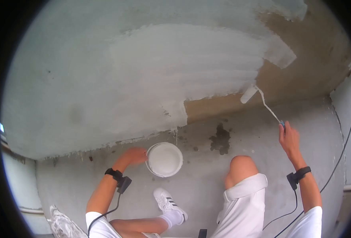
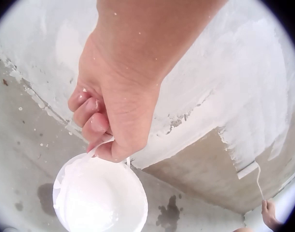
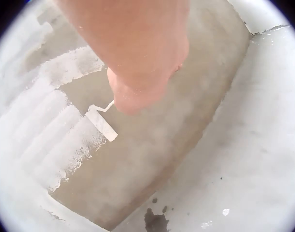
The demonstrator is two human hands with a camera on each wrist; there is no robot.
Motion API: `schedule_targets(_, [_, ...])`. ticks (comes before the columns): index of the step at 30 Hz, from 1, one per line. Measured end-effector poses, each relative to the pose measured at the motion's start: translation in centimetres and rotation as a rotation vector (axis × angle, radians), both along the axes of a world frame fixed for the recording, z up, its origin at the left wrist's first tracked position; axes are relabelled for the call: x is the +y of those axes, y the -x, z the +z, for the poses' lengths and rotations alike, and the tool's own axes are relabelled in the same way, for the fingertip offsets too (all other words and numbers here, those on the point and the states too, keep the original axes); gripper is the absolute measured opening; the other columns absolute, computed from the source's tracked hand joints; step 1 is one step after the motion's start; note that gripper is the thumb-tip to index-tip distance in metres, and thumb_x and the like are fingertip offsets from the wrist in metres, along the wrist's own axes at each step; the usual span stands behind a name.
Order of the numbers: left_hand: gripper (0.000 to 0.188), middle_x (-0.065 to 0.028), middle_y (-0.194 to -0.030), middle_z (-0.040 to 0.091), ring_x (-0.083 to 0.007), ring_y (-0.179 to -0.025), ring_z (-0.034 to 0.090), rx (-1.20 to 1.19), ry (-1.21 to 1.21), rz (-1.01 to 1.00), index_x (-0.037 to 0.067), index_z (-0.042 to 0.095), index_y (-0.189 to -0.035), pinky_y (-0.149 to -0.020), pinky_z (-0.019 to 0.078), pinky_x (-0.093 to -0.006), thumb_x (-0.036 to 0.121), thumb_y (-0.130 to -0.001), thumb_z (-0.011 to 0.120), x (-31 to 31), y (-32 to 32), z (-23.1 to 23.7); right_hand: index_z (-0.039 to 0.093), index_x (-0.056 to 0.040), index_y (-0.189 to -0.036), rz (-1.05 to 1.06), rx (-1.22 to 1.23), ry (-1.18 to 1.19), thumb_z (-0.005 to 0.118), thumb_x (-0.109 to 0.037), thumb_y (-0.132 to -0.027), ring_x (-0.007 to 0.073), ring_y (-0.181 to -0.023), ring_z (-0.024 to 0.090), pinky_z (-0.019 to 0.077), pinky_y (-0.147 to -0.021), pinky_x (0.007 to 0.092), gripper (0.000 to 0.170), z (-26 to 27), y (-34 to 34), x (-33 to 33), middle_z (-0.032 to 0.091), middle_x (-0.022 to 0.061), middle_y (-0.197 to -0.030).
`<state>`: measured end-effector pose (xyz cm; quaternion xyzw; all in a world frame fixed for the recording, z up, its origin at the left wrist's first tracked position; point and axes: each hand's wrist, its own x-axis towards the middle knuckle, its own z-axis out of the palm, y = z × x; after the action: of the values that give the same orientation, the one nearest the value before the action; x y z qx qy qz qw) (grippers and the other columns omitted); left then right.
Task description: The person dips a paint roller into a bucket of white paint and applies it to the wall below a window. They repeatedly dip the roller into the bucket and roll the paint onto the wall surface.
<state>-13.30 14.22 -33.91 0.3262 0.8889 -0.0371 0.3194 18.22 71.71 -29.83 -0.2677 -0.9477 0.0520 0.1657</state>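
My right hand (image 1: 289,139) grips the blue handle (image 1: 281,123) of a paint roller, whose white sleeve (image 1: 249,94) rests against the wall at the edge of the white paint. The right wrist view shows the roller head (image 3: 102,125) beyond my hand (image 3: 140,92). My left hand (image 1: 136,156) is beside a round bucket (image 1: 164,160) of white paint on the floor. In the left wrist view the fingers and thumb of that hand (image 2: 113,106) pinch the bucket's thin handle (image 2: 97,146) above the rim.
The wall (image 1: 143,71) has white paint over much of it and a bare brown area (image 1: 219,107) low and to the right. Dark wet spots (image 1: 220,139) mark the floor. My knee and a white shoe (image 1: 168,202) are near the bucket; a cable (image 1: 348,139) hangs at right.
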Motion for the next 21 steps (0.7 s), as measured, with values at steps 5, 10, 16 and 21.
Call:
schedule_targets(5, [0.034, -0.0208, -0.091, 0.068, -0.0411, -0.087, 0.065, 0.019, 0.03, -0.05, 0.004, 0.069, -0.092, -0.078, 0.0513, -0.0505, 0.032, -0.08, 0.054, 0.5, -0.2, -0.5, 0.056, -0.0038, -0.09, 0.128, -0.02, 0.377, 0.059, -0.034, -0.095, 0.0466, -0.067, 0.057, 0.0443, -0.059, 0.0507, 0.031, 3.2, 5.2, -9.6, 0.06, 0.022, -0.068])
schedule_targets(10, [0.035, -0.0224, -0.09, 0.068, -0.0421, -0.084, 0.065, 0.027, -0.018, 0.034, 0.001, 0.069, -0.088, -0.076, 0.0514, -0.0509, 0.03, -0.08, 0.054, -0.3, 0.2, -1.3, 0.056, -0.0019, -0.1, 0.3, -0.224, 1.045, 0.062, -0.032, -0.093, 0.0233, -0.058, 0.056, 0.0459, -0.058, 0.0401, 0.032, 3.9, 10.6, -20.0, 0.06, 0.0113, -0.074])
schedule_targets(16, [0.034, -0.0212, -0.091, 0.068, -0.0413, -0.086, 0.064, -0.031, -0.048, 0.074, 0.001, 0.066, -0.092, -0.076, 0.0505, -0.0493, 0.031, -0.082, 0.053, -1.1, 0.1, -1.6, 0.053, -0.0046, -0.1, 0.419, -0.31, 1.301, 0.061, -0.036, -0.097, 0.0078, -0.053, 0.046, 0.0359, -0.046, 0.0264, 0.033, 3.0, 14.2, -27.2, 0.051, 0.0012, -0.07])
schedule_targets(21, [0.033, -0.0214, -0.094, 0.067, -0.0406, -0.089, 0.064, -0.089, -0.036, 0.104, 0.003, 0.064, -0.097, -0.077, 0.0501, -0.0489, 0.03, -0.083, 0.053, -1.1, 0.4, -2.0, 0.049, -0.0081, -0.104, 0.283, -0.158, 1.719, 0.058, -0.037, -0.101, 0.0064, -0.05, 0.039, 0.0302, -0.044, 0.0249, 0.03, 2.6, 14.5, -30.9, 0.047, -0.0008, -0.071])
